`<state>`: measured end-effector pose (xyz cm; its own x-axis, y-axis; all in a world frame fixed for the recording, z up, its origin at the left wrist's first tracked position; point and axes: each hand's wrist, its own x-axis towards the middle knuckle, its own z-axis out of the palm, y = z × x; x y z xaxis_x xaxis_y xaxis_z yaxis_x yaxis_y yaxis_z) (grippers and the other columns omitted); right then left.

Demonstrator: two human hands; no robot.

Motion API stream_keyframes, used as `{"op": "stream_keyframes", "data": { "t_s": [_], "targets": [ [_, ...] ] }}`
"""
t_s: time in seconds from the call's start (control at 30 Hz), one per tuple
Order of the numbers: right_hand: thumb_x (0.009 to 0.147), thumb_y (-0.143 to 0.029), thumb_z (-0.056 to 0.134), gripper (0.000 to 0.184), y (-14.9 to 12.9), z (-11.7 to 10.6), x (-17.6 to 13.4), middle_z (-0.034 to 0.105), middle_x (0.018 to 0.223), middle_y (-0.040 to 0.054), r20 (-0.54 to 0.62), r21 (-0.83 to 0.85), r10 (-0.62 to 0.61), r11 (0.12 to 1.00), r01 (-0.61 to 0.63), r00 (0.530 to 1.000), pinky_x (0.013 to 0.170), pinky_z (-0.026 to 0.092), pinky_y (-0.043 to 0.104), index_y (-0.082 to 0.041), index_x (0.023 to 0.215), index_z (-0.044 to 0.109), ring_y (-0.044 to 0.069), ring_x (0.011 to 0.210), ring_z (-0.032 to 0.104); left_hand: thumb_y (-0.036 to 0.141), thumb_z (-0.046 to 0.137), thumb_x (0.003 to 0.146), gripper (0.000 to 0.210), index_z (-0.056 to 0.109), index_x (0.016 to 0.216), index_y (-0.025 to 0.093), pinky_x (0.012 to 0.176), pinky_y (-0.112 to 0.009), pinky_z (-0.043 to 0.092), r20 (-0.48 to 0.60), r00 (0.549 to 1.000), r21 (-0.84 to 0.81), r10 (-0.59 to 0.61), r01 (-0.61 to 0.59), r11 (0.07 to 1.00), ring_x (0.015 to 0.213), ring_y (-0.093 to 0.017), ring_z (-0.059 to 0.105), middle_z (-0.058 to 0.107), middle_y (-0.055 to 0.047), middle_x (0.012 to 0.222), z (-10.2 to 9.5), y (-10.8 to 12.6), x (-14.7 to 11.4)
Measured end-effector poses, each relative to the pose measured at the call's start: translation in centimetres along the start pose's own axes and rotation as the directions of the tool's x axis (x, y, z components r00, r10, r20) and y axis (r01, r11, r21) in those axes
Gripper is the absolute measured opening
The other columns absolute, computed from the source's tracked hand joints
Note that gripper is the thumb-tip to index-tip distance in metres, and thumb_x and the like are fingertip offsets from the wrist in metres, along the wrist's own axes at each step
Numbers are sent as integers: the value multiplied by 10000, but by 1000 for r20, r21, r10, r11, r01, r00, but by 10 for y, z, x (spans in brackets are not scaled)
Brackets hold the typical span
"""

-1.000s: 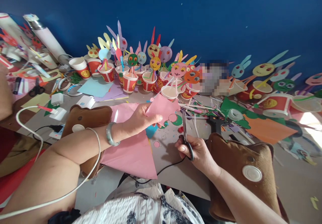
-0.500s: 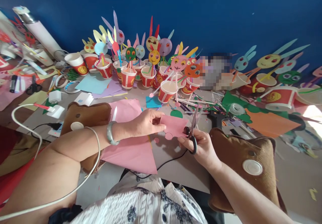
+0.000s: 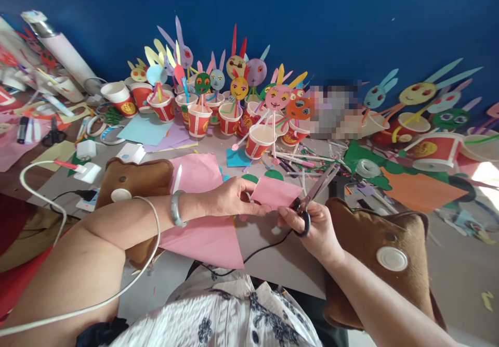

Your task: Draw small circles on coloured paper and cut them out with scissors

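Note:
My left hand [image 3: 239, 197] pinches the left end of a small piece of pink paper [image 3: 277, 191], thumb in front. A drawn round outline shows at the paper's lower edge, partly behind my thumb. In my right hand [image 3: 312, 222] are scissors [image 3: 317, 188] with black handles, blades apart and pointing up and right, away from the paper. The right thumb and a finger also touch the paper's lower right corner. Under my left wrist lies a large pink sheet [image 3: 210, 243]. A green paper circle [image 3: 274, 174] rests on the table just beyond the paper.
Red paper cups [image 3: 260, 141] with paper rabbit figures stand in rows along the blue wall [image 3: 335, 19]. Brown plush cushions lie at the left [image 3: 136, 175] and right [image 3: 390, 232]. A white cable [image 3: 156, 217] crosses my left forearm. Paper scraps and an orange sheet [image 3: 424, 188] lie at right.
The pink paper has moved slightly right and been turned, and my left thumb has shifted along its lower edge. The scissors have tilted over to the right, away from the paper.

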<state>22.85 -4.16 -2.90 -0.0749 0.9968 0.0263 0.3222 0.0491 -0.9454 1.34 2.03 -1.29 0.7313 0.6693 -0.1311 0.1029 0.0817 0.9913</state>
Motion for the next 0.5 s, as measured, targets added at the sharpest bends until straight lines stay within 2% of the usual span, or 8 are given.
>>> {"op": "stream_keyframes", "data": {
  "t_s": [0.1,0.2,0.37,0.5],
  "targets": [
    [826,-506,693,394,1,-1,0,680,557,40,14,-12,-9,1000,10,1000,516,456,254,-180,607,665,144,505,574,391,732,796,275,677,837,124,492,-213,472,15,998,-8,-56,56,998,524,-102,593,648,-12,661,0,0,0],
    [834,-539,680,408,2,-1,1,696,588,46,35,14,11,1000,-11,999,541,470,259,-177,645,676,152,538,599,383,753,766,279,634,776,131,488,-212,464,-60,997,-110,-56,49,993,565,-107,596,623,1,675,-2,3,1],
    [753,-703,668,562,4,-2,2,707,659,57,155,135,45,989,-66,987,601,515,298,-160,895,691,190,613,643,322,693,824,208,625,774,132,572,-205,440,-264,961,-85,81,-107,991,589,-80,569,598,15,623,-10,11,2],
    [729,-710,687,585,4,1,2,670,655,47,330,156,71,979,-129,941,561,474,280,-144,876,659,167,587,604,367,647,854,233,618,825,138,577,-223,436,-372,915,-126,157,-217,968,617,-95,570,616,-3,663,-16,9,4]
  ]
}}
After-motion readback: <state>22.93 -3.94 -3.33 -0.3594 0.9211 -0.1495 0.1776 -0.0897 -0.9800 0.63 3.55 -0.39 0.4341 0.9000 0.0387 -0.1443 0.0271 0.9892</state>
